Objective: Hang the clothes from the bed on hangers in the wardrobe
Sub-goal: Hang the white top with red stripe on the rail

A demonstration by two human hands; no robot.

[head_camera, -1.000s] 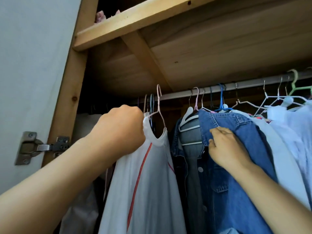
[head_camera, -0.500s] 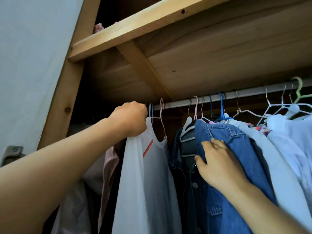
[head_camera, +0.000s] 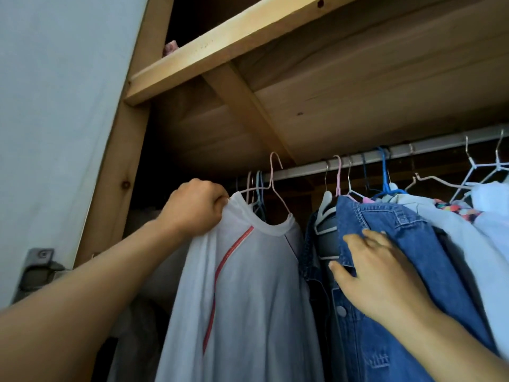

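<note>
Nearest, the right hand [head_camera: 377, 279] lies flat with its fingers spread on the front of a blue denim jacket [head_camera: 399, 260], pressing it, to the right of the gap between garments. Left of that gap hangs the white T-shirt [head_camera: 248, 299] with a red seam line, already on a pink wire hanger [head_camera: 275, 186]; the left hand [head_camera: 194, 209] grips the shirt's left shoulder at the collar, fingers curled round the fabric, so the shirt sits between the two hands, touching only the left. Farther back, the hanger's hook rises beside the metal rail [head_camera: 399, 153], and whether it is over it cannot be told. Beyond that runs the wooden shelf [head_camera: 220, 42] of the wardrobe
</note>
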